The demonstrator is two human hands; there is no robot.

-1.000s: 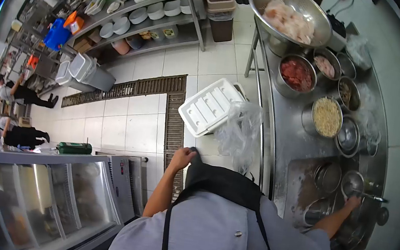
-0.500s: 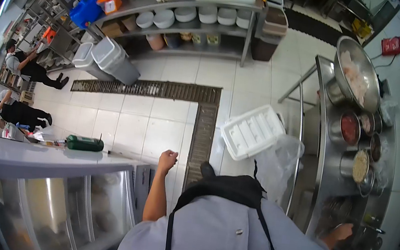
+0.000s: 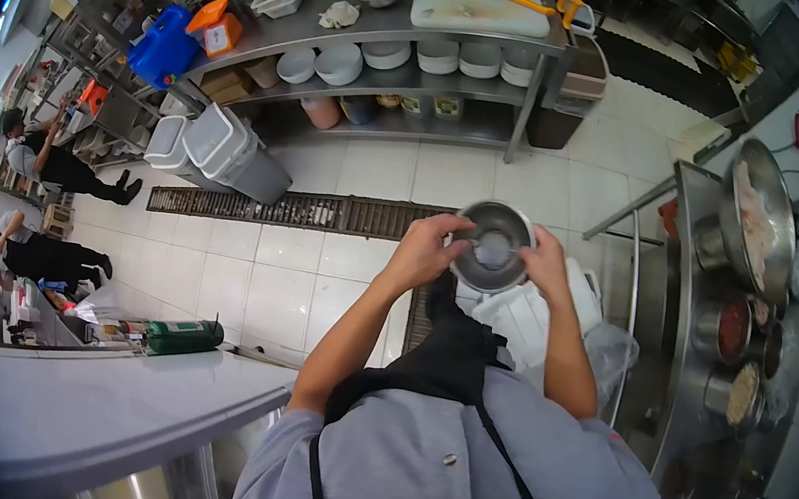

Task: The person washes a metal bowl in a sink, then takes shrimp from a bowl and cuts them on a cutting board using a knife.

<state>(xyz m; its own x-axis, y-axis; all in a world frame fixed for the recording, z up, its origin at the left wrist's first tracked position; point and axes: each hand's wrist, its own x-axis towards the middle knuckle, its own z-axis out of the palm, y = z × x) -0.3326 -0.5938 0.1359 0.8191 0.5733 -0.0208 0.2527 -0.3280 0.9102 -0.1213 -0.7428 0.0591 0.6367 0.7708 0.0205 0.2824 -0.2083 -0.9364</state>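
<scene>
Over the white tiled floor [image 3: 284, 280], the left grip [image 3: 427, 250] and right grip [image 3: 547, 265] clasp opposite sides of 1 round, silvery metal bowl [image 3: 494, 248]. Holding it seems the step in hand; any next move likely calls for 2-handed steadiness.

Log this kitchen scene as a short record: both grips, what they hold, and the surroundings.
Left grip: on the left rim of a metal bowl
Right grip: on the bowl's right side
Bowl contents: cannot tell
Right counter: large steel bowl with pale food; pot with red food
Bench ahead: cutting board, yellow-handled knife on it
Far left: two people
</scene>
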